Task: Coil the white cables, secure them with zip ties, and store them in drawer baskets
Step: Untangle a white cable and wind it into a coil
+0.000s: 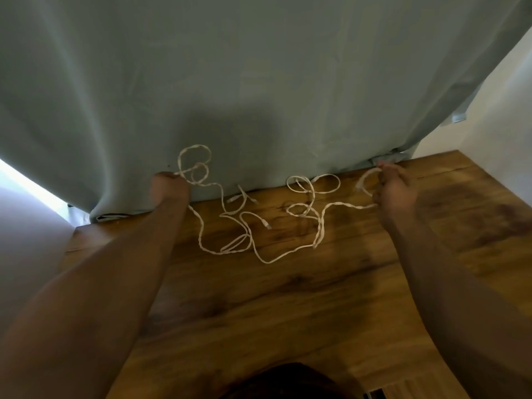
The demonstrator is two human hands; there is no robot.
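Head view: the job looks barely begun. The left hand point(168, 187) is curled round one stretch of the white cables point(320, 233), with a few loose loops standing just above its knuckles. The right hand point(395, 191) pinches another loop between fingers and thumb. Between the hands the rest sprawls tangled on the wooden table point(259, 306). No finished coil, zip tie or drawer basket shows, so coiling, tying and storing all appear to lie ahead.

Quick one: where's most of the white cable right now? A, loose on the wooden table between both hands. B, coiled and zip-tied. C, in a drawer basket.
A: the white cable sprawls in loose loops on the wooden table, with the left hand and right hand each gripping part of it.
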